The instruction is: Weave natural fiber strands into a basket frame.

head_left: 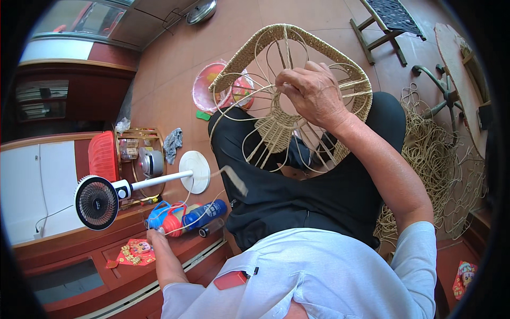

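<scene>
A half-woven straw basket (279,130) rests across my knees, with its wire frame, looped spokes and braided rim band (333,50) showing. My right hand (312,93) is closed over the spokes beside the round central opening, its fingertips partly hidden. Out to the left, my left hand (156,234) is low beside the bottles. A thin straw cord (204,209) runs up to its fingers, which look closed around it. Another pale strand (236,181) hangs blurred near my left thigh.
A large heap of loose straw cord (425,175) lies on the floor at right, near a wheeled chair base (449,95). At left are a white fan (98,202), a blue bottle (206,213) and a red cabinet (64,266). A pink basin (210,87) and woven stool (393,18) stand beyond.
</scene>
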The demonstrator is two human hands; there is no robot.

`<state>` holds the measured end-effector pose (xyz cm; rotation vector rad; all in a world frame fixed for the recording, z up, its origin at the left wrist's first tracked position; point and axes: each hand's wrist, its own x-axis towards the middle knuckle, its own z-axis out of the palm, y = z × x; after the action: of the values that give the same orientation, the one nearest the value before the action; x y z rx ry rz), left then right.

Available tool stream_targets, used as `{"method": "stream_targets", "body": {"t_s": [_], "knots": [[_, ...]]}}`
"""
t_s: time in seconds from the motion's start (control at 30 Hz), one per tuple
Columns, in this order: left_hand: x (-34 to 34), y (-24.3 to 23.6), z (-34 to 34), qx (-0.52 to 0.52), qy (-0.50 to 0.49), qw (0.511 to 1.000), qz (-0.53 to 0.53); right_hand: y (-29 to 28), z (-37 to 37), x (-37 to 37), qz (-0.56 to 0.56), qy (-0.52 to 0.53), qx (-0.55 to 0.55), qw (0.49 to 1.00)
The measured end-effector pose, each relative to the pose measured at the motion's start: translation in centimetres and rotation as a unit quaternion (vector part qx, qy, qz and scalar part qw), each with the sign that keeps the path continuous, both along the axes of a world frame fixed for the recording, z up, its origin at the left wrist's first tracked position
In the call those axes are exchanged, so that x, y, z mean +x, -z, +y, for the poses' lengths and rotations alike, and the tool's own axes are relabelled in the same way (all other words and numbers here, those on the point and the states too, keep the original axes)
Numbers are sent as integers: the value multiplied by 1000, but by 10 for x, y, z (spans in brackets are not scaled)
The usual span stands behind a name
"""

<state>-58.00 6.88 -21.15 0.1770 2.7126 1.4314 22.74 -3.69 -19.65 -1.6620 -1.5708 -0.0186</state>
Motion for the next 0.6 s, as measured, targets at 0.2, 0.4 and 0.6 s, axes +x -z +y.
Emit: {"method": "stream_targets", "body": {"t_s": [0.2,0.4,0.6], "knots": [[79,24,-6,-150,465,780,391,4,5,0,-24,-23,23,999],[419,-44,-56,24,753,629,194,1,-2,9,-59,-25,31,997],[560,-57,-55,100,798,584,-113,-4,1,4,-74,-37,9,997]]}}
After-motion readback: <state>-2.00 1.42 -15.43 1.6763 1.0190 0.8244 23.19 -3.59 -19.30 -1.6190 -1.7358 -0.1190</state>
